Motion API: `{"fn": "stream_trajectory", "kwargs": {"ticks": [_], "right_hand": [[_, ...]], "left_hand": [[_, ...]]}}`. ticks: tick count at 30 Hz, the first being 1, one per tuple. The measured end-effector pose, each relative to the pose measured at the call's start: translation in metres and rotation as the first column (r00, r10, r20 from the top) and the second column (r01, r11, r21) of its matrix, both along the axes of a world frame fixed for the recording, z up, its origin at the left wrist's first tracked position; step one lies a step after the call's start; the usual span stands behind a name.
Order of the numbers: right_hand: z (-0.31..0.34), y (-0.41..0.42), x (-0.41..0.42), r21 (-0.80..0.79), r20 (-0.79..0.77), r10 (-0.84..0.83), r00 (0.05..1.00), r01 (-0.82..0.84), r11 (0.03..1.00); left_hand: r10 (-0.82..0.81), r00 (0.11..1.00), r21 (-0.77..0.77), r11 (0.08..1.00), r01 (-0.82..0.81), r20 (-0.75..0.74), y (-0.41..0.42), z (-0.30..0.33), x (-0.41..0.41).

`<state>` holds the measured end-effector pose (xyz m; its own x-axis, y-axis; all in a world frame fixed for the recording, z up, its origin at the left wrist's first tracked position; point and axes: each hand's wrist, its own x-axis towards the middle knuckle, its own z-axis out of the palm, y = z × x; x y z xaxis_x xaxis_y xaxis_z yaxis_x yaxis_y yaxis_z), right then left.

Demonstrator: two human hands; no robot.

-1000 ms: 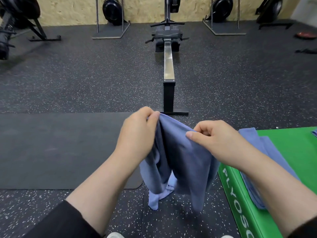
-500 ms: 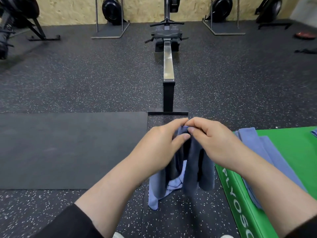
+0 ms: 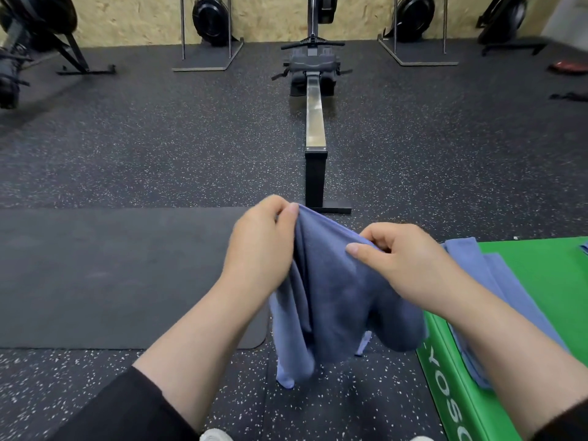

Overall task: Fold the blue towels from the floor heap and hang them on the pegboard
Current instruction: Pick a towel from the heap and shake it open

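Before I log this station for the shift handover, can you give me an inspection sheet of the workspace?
Surface: speckled rubber floor, dark mat at left.
Job's things: held blue towel hangs in the air; another blue towel lies on the green plyo box.
Clutter: nothing seen.
Grippers: left hand and right hand each pinch the held towel's top edge.
Cables: nothing seen.
Surroundings: rowing machine ahead, gym equipment by the wall.

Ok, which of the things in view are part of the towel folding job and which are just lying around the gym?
Part of the job:
- blue towel, pinched along its top edge by left hand and right hand
- second blue towel, draped on the green box

Just lying about:
- rowing machine
- black mat
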<state>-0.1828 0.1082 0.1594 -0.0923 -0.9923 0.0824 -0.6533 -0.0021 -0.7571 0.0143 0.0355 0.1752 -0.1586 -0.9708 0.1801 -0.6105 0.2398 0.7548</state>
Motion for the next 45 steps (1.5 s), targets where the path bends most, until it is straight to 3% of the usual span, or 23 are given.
{"fn": "stream_trajectory", "kwargs": {"ticks": [5,11,14,23,27,33,36,38,42,45], "right_hand": [[0.002,-0.001,0.001,-0.045,-0.061,-0.010,0.998,0.007,0.999],[0.005,0.000,0.010,-0.022,-0.032,0.046,0.998,-0.047,0.999],[0.004,-0.001,0.010,-0.025,-0.014,0.039,0.999,-0.040,0.999],[0.004,-0.001,0.005,-0.027,0.125,0.000,0.992,0.003,1.000],[0.004,0.000,0.004,-0.028,0.112,-0.001,0.994,0.004,1.000],[-0.002,-0.002,-0.002,0.009,0.079,-0.023,0.997,0.023,1.000],[-0.003,-0.003,-0.003,-0.013,0.086,-0.028,0.996,0.030,0.999],[-0.001,-0.003,-0.003,-0.046,0.080,-0.016,0.997,0.020,0.999],[0.001,-0.003,0.001,-0.066,0.012,0.029,1.000,-0.028,0.997],[0.003,-0.002,0.005,-0.047,0.002,0.076,0.997,-0.076,0.996]], "left_hand": [[0.008,0.998,0.039,0.999,-0.010,0.067,-0.004,-0.005,0.005],[-0.352,0.929,0.101,0.935,0.341,0.117,0.016,-0.004,-0.008],[-0.406,0.900,0.066,0.914,0.400,0.160,0.021,-0.007,-0.014],[-0.393,0.903,0.080,0.920,0.384,0.177,0.023,-0.009,-0.016],[-0.370,0.910,0.085,0.929,0.361,0.185,0.023,-0.007,-0.014],[-0.056,0.994,0.061,0.997,0.050,0.096,0.002,-0.003,-0.002],[0.003,0.997,0.072,0.997,-0.008,0.073,-0.001,-0.005,0.003],[-0.059,0.996,0.080,0.995,0.054,0.066,0.002,-0.004,0.002],[-0.342,0.930,0.075,0.939,0.335,0.138,0.018,-0.001,-0.009],[-0.390,0.902,0.043,0.920,0.389,0.185,0.024,-0.005,-0.015]]}}
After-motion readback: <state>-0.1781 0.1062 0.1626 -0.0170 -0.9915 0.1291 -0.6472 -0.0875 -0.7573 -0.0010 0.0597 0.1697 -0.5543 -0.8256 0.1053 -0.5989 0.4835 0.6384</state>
